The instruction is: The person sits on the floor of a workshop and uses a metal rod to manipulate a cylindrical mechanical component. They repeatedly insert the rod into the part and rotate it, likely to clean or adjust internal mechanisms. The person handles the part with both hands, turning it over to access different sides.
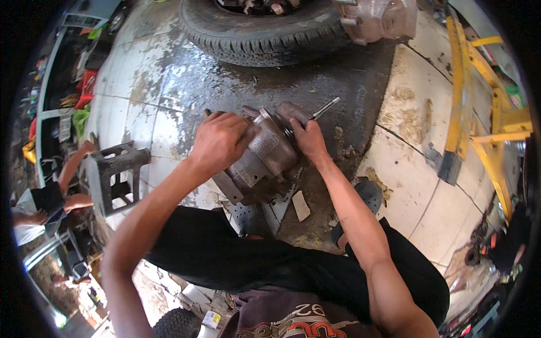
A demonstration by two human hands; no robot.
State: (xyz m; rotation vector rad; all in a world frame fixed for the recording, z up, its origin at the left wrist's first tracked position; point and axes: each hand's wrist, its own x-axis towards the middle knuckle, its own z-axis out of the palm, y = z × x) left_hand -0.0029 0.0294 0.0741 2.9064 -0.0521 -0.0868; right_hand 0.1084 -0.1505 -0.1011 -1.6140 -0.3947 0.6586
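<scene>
A grey cast-metal housing with a squared flange on its near side is between my hands, above the wet floor. My left hand is closed at its upper left side. A short dark end pokes out beside those knuckles, but what the fingers hold is hidden. My right hand grips a dark cylindrical metal part at the housing's right, thumb laid over it. From that part a thin silver rod sticks out to the upper right.
A large tyre lies ahead, with another metal casting at its right. A yellow steel frame stands right; a dark plastic stool stands left, near another person's arm. A pale flat scrap lies by my feet.
</scene>
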